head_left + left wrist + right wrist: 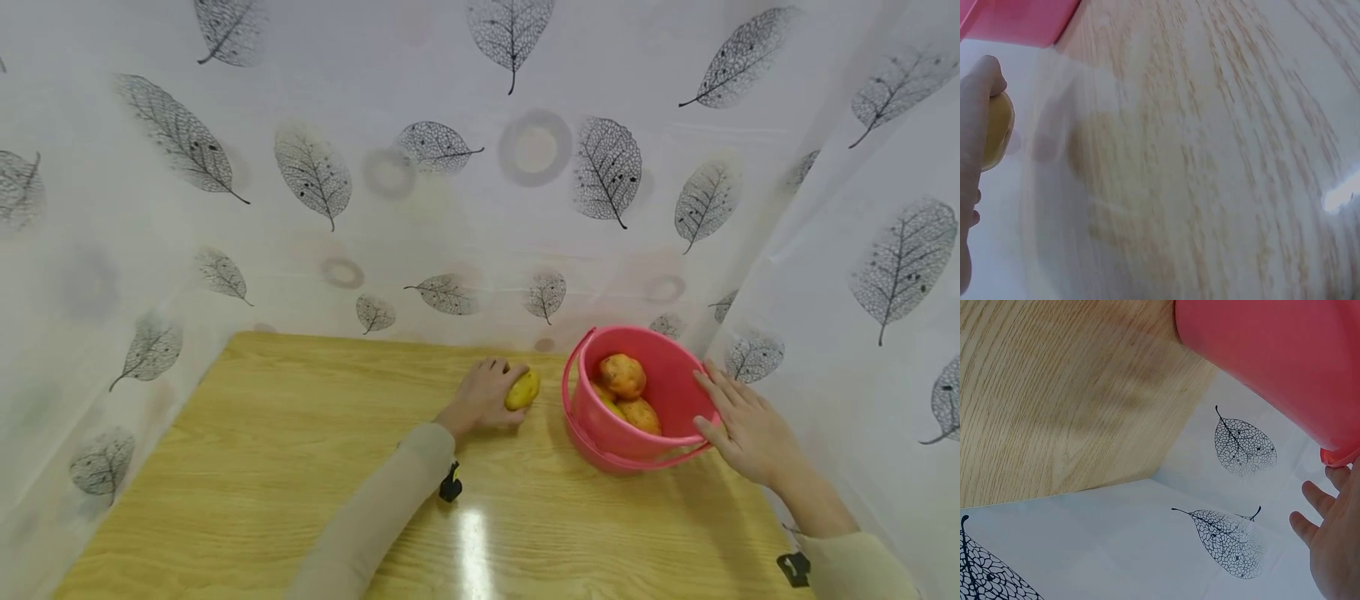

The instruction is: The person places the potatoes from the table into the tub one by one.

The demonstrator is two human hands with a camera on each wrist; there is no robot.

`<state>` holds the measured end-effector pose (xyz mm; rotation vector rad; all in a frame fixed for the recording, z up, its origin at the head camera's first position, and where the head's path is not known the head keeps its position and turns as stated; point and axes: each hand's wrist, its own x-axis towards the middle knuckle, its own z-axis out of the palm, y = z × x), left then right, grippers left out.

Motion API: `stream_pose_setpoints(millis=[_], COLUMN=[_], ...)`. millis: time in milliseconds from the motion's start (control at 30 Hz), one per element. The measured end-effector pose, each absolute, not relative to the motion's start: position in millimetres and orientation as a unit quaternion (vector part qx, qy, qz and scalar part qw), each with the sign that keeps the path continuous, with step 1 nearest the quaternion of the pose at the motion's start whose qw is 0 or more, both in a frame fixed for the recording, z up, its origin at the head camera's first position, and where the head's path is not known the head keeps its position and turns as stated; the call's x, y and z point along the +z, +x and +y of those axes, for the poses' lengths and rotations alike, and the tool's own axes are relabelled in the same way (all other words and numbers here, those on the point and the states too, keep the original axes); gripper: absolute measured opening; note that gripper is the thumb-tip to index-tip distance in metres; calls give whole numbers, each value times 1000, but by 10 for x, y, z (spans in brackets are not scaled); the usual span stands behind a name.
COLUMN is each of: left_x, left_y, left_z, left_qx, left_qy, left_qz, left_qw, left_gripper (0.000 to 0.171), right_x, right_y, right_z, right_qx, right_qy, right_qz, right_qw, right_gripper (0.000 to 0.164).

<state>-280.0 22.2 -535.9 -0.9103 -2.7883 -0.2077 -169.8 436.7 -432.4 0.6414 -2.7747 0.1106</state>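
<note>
In the head view my left hand [487, 396] grips a yellow potato [522, 389] between thumb and fingers, to the left of a pink bucket [615, 446]. Part of that potato [999, 131] shows past the hand's edge in the left wrist view. Several potatoes [622, 377] lie inside the bucket. At the bucket's right side, my right hand [750, 429] holds the rim, its thumb reaching over the edge. The right wrist view has its other fingers [1319, 499] outside the bucket, one right at the rim.
The bucket stands at the right back of a wooden table [300, 442], its handle [567, 383] hanging down along the side. White sheeting [450, 225] printed with dark leaves rises behind the table and on both sides. Each wrist carries a small black device [451, 483].
</note>
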Motion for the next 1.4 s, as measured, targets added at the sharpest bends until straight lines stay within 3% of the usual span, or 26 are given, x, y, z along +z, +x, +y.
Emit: stream_pose_setpoints(millis=[233,700,1400], left_x=[-5272,-4888,-4309], left_y=[-2749,-2612,-2465], left_z=[236,299,443], left_qx=[-75,-116,-144], left_qy=[-328,-366,-403], left_qz=[-932,-884,-856], left_qw=[136,266,290], left_gripper=[79,79,85], right_x=[-4346,-4372,-4351], right_y=[-1694,-1701,-1679], right_z=[4373,4392,4376], right_qx=[39,46,42], right_qy=[222,221,223], right_qz=[-963,-962,-962], right_qw=[149,151,152], right_gripper=[71,70,72])
